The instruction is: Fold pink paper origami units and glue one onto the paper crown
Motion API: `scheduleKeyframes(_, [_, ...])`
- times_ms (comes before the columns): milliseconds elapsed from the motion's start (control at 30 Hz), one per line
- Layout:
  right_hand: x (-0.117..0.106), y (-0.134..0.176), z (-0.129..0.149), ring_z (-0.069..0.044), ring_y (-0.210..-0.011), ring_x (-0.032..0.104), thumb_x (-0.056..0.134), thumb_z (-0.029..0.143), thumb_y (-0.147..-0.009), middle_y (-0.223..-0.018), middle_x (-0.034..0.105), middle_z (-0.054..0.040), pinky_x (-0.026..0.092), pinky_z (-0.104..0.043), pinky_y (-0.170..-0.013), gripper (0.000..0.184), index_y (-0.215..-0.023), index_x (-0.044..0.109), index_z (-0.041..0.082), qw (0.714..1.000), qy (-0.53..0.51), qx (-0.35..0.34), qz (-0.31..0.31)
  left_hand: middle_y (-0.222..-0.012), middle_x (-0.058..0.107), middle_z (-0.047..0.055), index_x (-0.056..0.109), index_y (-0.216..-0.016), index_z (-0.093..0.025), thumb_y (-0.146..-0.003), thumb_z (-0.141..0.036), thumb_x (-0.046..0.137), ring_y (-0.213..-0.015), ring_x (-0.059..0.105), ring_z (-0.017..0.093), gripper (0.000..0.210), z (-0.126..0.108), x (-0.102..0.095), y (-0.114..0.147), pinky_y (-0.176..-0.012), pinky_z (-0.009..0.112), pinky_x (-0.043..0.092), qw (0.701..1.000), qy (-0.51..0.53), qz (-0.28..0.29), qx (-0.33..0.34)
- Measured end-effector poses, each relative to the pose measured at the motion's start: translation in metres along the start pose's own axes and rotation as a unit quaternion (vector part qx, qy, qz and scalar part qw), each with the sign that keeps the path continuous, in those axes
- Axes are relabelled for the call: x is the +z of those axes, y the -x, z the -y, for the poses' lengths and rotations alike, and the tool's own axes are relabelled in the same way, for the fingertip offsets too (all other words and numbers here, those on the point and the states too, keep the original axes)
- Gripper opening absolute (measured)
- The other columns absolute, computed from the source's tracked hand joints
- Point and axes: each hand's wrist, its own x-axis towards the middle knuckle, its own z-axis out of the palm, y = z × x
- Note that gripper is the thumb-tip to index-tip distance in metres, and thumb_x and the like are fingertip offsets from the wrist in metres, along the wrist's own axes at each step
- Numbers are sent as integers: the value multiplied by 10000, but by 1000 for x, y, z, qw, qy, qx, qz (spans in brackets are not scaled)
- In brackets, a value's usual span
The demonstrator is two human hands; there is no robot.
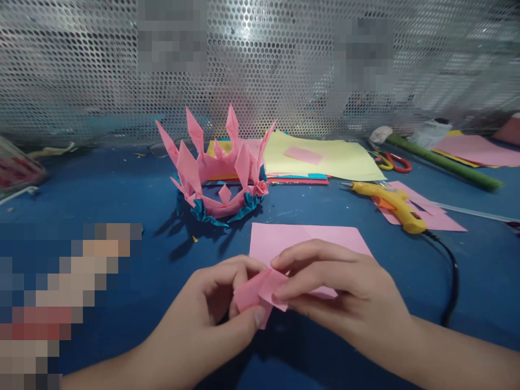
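Note:
Between my two hands is a small folded piece of pink paper [254, 292], with creased flaps sticking out. My left hand [219, 303] pinches its left side, thumb in front and fingers behind. From the right, my right hand [337, 287] grips a flap of the same paper between thumb and fingers. A flat pink sheet [309, 238] lies on the table just behind my hands and is partly covered by them. Beyond, to the left, stands a pink paper crown [219, 206] with tall pointed spikes, teal crumpled trim and a small pink paper rose [261, 188].
A yellow glue gun [390, 200] rests on pink paper at right, its black cord [453, 276] curving forward. Behind are yellow sheets [345, 154], red-handled scissors [400, 162] and a green stick [447, 162]. A perforated metal panel [264, 70] borders the blue table [122, 189]. A blurred-out patch covers the lower left.

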Motion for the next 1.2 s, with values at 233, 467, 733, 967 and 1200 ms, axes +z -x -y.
scheduleKeyframes(233, [2,1,-3,-93,-804,696,827,147,-811,-877,689,-27,549,-112,-743,26,-829,827,165,994,-18,108,0,-841,735,-65,670,-837,-245,-776,-79,779,-772,708,91,209,6,6,2,-678,112,532,992,85,-89,-21])
scheduleKeyframes(467, [6,-3,1,-103,-635,604,810,364,-836,-697,703,15,470,-185,-583,230,-721,714,190,971,-55,234,14,-768,809,-45,826,-834,-288,-737,-95,800,-705,731,113,217,-2,4,-2,-648,120,558,998,0,-68,-8])
scheduleKeyframes(733, [9,5,8,-87,-548,523,691,299,-898,-669,646,35,418,-176,-509,179,-769,605,210,944,-132,297,63,-755,843,-6,863,-734,-312,-720,-184,799,-693,768,150,144,-7,6,-3,-635,129,576,995,-27,-84,-48])
scheduleKeyframes(967, [11,4,2,-103,-567,522,861,332,-756,-670,605,74,414,-196,-525,340,-917,574,245,917,-179,350,63,-736,841,-28,858,-718,-323,-728,-140,749,-676,782,140,213,-7,5,-4,-621,101,568,994,-36,-96,-27])
scheduleKeyframes(1200, [12,3,-1,-148,-674,642,761,403,-872,-756,727,6,468,-247,-614,227,-845,629,220,920,-181,343,56,-720,833,-51,848,-781,-320,-704,-129,787,-665,778,124,215,-6,6,-4,-575,77,555,991,-28,-130,-11])
